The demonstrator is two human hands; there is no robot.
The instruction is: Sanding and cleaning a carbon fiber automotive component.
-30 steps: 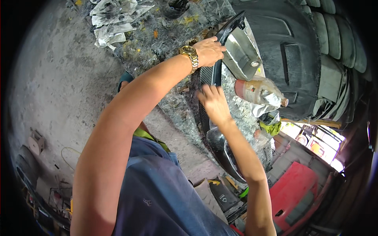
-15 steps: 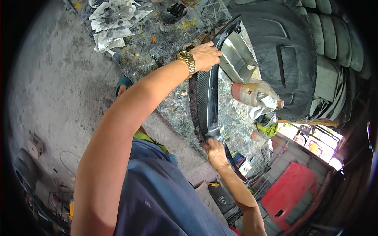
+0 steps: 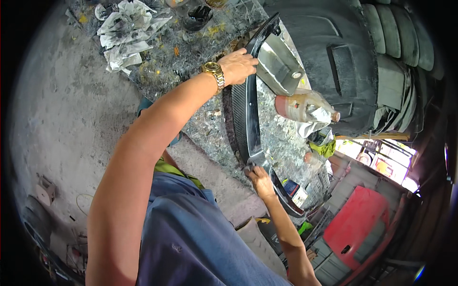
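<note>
A long, curved, glossy black carbon-fibre car trim strip lies along the edge of a stained workbench. My left hand, with a gold watch on the wrist, grips its upper part, the fingers laid across the strip and the thumb hidden. Lower down, just below a kink in the strip, my right hand has its fingers pinched together at the near edge. A small greyish bit shows at those fingertips, too little to tell what it is.
Beside the strip are a grey metal-like part and a plastic bottle on its side. Crumpled papers and a cup of black liquid sit at the far left of the bench. A dark car bonnet and red panel stand to the right.
The view has shifted slightly, so the bench and strip appear farther left. My right fingers sit a little lower against the kink. My left hand keeps its place on the strip.
</note>
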